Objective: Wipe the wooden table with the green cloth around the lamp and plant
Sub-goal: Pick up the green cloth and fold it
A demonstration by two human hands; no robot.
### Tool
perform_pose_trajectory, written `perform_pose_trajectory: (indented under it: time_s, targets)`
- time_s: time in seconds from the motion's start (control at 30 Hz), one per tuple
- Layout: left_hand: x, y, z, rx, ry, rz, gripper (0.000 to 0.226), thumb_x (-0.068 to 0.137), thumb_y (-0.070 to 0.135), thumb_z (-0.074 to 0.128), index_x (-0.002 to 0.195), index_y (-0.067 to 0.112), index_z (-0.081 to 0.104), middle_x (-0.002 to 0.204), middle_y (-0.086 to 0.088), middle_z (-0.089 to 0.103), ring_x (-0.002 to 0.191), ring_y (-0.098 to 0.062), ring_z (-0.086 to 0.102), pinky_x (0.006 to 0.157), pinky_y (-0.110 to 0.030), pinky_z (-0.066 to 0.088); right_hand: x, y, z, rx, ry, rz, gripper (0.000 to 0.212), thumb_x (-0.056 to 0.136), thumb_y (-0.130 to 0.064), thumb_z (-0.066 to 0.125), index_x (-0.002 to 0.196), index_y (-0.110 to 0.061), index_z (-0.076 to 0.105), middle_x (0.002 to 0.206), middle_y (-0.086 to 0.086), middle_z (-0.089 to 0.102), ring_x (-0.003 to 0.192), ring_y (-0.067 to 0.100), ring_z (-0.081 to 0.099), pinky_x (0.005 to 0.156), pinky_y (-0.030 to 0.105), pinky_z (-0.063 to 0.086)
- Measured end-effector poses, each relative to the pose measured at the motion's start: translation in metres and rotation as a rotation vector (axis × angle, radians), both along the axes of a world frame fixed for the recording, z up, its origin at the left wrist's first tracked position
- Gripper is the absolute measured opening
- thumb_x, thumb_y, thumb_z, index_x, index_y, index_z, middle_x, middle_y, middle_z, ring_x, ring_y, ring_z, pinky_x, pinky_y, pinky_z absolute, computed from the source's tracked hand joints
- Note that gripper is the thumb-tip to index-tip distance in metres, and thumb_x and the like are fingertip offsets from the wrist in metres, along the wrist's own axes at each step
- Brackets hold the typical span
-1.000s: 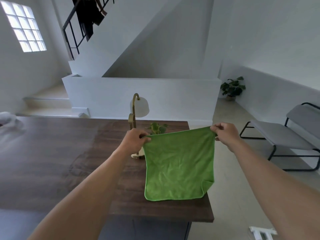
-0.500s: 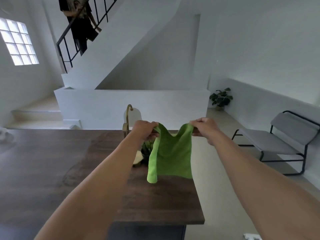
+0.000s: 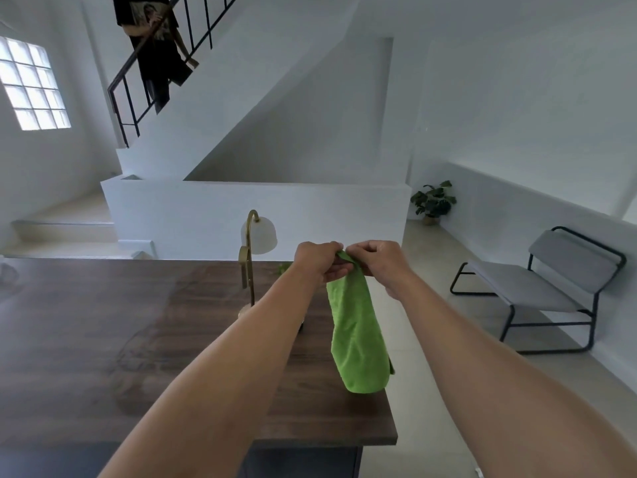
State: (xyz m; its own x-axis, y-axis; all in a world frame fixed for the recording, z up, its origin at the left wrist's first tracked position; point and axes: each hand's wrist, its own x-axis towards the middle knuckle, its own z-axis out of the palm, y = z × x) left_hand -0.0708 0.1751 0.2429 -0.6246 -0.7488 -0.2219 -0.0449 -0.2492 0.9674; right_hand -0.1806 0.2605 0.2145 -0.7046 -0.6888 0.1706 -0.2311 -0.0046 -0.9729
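Above a dark wooden worktop (image 3: 86,339), 2 bare forearms reached forward and the hands met. The left hand (image 3: 319,262) and right hand (image 3: 377,262) were closed side by side, knuckles nearly touching, both pinching the top of a green cloth (image 3: 356,339). The cloth hung folded into 1 narrow strip over the worktop's right end, clear of the surface as far as could be seen. A brass lamp (image 3: 253,250) with a white dome shade stood on the worktop just left of the left forearm. Only a sliver of the plant (image 3: 283,268) showed beside the left wrist; the arm hid the rest, along with most of the lamp's base.

Around it lay a white room with a pale floor: a grey bench (image 3: 551,281) on a black frame at right, a potted plant (image 3: 432,203) in the far corner, a staircase (image 3: 213,108) with black railing, and a glass-block window (image 3: 32,88) at left. A person in dark clothes (image 3: 155,46) stood on the stairs, cut off at the top edge.
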Motion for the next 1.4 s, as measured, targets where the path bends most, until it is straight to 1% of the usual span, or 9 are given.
perform_pose_trajectory:
  time_s: [0.23, 0.63, 0.8, 0.9, 1.0, 1.07, 1.17, 1.27, 1.4]
  targets:
    - [-0.002, 0.004, -0.001, 0.024, -0.069, -0.003, 0.014, 0.089, 0.01, 0.064, 0.09, -0.003, 0.066, 0.073, -0.016, 0.071, 0.052, -0.019, 0.067, 0.048, -0.026, 0.057, 0.002, 0.005, -0.004, -0.109, 0.018, -0.034, 0.006, 0.084, -0.013, 0.074, 0.079, -0.015, 0.077, 0.082, 0.005, 0.076, 0.076, 0.017, 0.071, 0.072, 0.03, 0.06]
    - [-0.007, 0.0, -0.013, 0.111, -0.084, 0.051, 0.004, 0.087, 0.008, 0.067, 0.085, 0.005, 0.066, 0.074, -0.008, 0.067, 0.04, -0.01, 0.06, 0.031, -0.016, 0.038, 0.005, 0.0, -0.027, -0.099, -0.001, 0.036, 0.015, 0.081, -0.013, 0.078, 0.095, -0.011, 0.077, 0.092, 0.007, 0.077, 0.089, 0.023, 0.073, 0.088, 0.041, 0.058]
    - [-0.013, -0.004, -0.022, 0.094, -0.057, 0.042, 0.01, 0.086, 0.002, 0.065, 0.077, 0.002, 0.061, 0.075, -0.012, 0.067, 0.059, -0.016, 0.062, 0.06, -0.025, 0.059, 0.0, 0.0, -0.033, -0.043, 0.054, 0.013, 0.022, 0.076, -0.008, 0.08, 0.097, -0.012, 0.077, 0.095, 0.007, 0.076, 0.092, 0.022, 0.073, 0.091, 0.044, 0.057]
    - [-0.016, -0.009, -0.026, 0.052, -0.112, 0.016, 0.007, 0.084, 0.005, 0.065, 0.078, 0.004, 0.063, 0.099, -0.017, 0.072, 0.076, -0.022, 0.065, 0.087, -0.037, 0.057, -0.001, 0.001, -0.034, -0.024, 0.072, 0.028, 0.023, 0.075, -0.009, 0.081, 0.098, -0.01, 0.078, 0.095, 0.008, 0.076, 0.092, 0.023, 0.073, 0.091, 0.043, 0.057]
    - [-0.011, -0.009, -0.024, 0.05, -0.138, -0.022, 0.007, 0.088, 0.01, 0.063, 0.08, 0.01, 0.062, 0.091, -0.007, 0.071, 0.069, -0.016, 0.063, 0.055, -0.021, 0.055, -0.001, 0.001, -0.032, -0.018, 0.081, 0.015, 0.015, 0.077, -0.008, 0.079, 0.084, -0.021, 0.079, 0.088, 0.007, 0.077, 0.088, 0.024, 0.073, 0.089, 0.044, 0.057]
    - [-0.006, -0.007, -0.022, 0.028, -0.144, -0.053, 0.007, 0.091, 0.012, 0.06, 0.085, 0.012, 0.061, 0.077, -0.001, 0.063, 0.053, -0.009, 0.061, 0.027, -0.014, 0.036, -0.002, -0.001, -0.031, -0.011, 0.09, 0.002, 0.018, 0.08, -0.005, 0.076, 0.079, -0.023, 0.077, 0.086, 0.009, 0.076, 0.085, 0.027, 0.073, 0.087, 0.046, 0.058]
    - [-0.008, -0.011, -0.025, -0.074, -0.145, -0.06, 0.005, 0.09, 0.014, 0.062, 0.09, 0.01, 0.064, 0.075, -0.002, 0.064, 0.053, -0.009, 0.061, 0.032, -0.012, 0.039, -0.005, -0.002, -0.028, 0.01, 0.111, -0.007, 0.015, 0.084, -0.006, 0.072, 0.08, -0.02, 0.076, 0.086, 0.009, 0.075, 0.086, 0.028, 0.072, 0.087, 0.047, 0.057]
    - [-0.009, -0.02, -0.032, -0.514, -0.233, -0.094, 0.01, 0.086, 0.019, 0.062, 0.093, 0.013, 0.065, 0.092, -0.005, 0.069, 0.078, -0.017, 0.064, 0.068, -0.026, 0.055, -0.009, -0.002, -0.023, 0.04, 0.142, -0.016, 0.018, 0.088, -0.01, 0.07, 0.077, -0.023, 0.074, 0.085, 0.003, 0.074, 0.086, 0.023, 0.07, 0.09, 0.043, 0.056]
    - [-0.003, -0.021, -0.033, -0.882, -0.252, -0.256, 0.023, 0.09, 0.017, 0.052, 0.106, 0.018, 0.068, 0.084, 0.004, 0.063, 0.081, -0.015, 0.059, 0.072, -0.027, 0.045, -0.021, -0.001, -0.013, 0.052, 0.191, -0.041, 0.026, 0.093, -0.013, 0.064, 0.075, -0.03, 0.072, 0.085, -0.006, 0.072, 0.088, 0.015, 0.067, 0.093, 0.037, 0.054]
